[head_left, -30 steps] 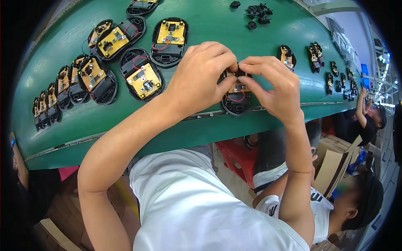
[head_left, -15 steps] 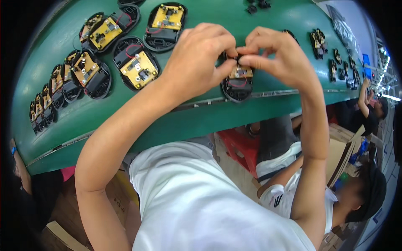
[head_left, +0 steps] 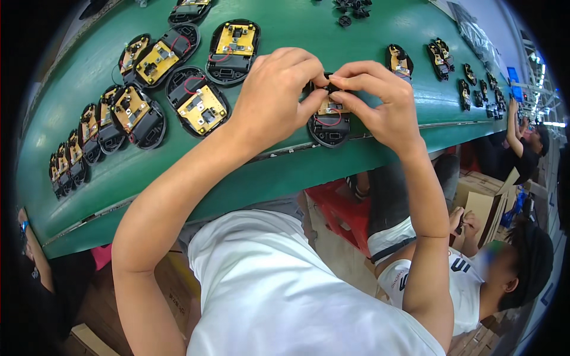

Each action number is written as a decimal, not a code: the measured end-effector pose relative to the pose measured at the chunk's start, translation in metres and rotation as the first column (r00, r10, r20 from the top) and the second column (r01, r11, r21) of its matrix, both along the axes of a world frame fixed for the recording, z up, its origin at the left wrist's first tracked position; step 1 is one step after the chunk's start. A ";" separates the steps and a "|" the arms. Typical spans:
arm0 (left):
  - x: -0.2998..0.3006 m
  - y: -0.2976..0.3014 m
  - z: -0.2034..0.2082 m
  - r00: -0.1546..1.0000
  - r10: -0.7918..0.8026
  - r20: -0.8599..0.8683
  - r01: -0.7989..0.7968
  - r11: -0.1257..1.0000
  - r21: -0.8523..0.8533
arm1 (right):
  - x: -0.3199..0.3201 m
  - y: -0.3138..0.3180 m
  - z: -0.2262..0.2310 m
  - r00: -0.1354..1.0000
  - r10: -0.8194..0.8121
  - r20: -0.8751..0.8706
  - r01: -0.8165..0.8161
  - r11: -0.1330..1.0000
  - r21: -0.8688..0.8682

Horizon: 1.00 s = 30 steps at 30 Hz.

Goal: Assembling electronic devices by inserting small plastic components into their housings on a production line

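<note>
In front of me on the green bench lies an open mouse base [head_left: 330, 127], an oval black shell with a yellow circuit board and a red wire. Its far end is hidden under my fingers. My left hand [head_left: 279, 95] reaches over from the left, thumb and forefinger pinched at that end. Opposite it, my right hand [head_left: 380, 101] pinches in the same way, the fingertips of both nearly meeting. Between them shows a bit of a small black part [head_left: 328, 86], its shape mostly covered.
Several similar mouse bases [head_left: 199, 107] stand at left on the green bench [head_left: 309, 35], others [head_left: 399, 62] at right. A pile of small black wheel-like parts [head_left: 353, 9] lies at the far side. A co-worker [head_left: 469, 261] sits close on my right, beside a red stool [head_left: 341, 216].
The view has shifted, so the bench items appear lower. My right hand has turned a little, its wrist lower and nearer. Both hands remain pinched at the mouse base's far end.
</note>
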<state>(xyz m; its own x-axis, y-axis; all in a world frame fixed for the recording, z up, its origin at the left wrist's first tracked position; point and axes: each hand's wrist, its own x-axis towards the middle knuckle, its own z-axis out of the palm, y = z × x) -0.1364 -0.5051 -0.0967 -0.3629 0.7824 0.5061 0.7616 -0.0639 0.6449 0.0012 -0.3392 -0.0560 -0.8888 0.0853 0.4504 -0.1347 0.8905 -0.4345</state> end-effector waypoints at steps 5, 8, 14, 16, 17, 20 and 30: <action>0.001 0.002 0.002 1.000 0.000 -0.014 0.000 1.000 -0.006 | -0.003 0.011 0.007 0.990 0.116 0.075 -0.112 0.992 -0.066; -0.001 0.001 0.003 1.000 -0.010 0.020 0.010 1.000 -0.011 | -0.010 0.016 0.015 0.977 0.149 0.153 -0.143 0.988 -0.050; -0.004 0.002 -0.001 0.999 -0.037 0.032 0.038 0.999 -0.021 | -0.017 0.015 0.021 0.932 0.128 0.338 -0.042 0.967 -0.252; -0.003 0.000 0.002 0.999 -0.032 0.027 0.032 0.999 -0.019 | -0.008 0.009 0.020 0.969 0.044 0.243 0.004 0.981 -0.194; -0.003 0.000 0.003 0.999 -0.028 0.022 0.028 0.999 -0.019 | -0.007 0.011 0.019 0.969 0.046 0.244 0.003 0.980 -0.197; 0.000 0.007 0.006 0.999 -0.033 0.005 0.033 0.999 -0.027 | -0.008 0.026 0.019 0.958 0.193 0.210 -0.146 0.964 -0.221; -0.014 0.008 0.000 0.994 -0.103 0.042 0.101 0.994 0.050 | -0.023 0.014 0.021 0.954 0.154 0.256 -0.117 0.981 -0.154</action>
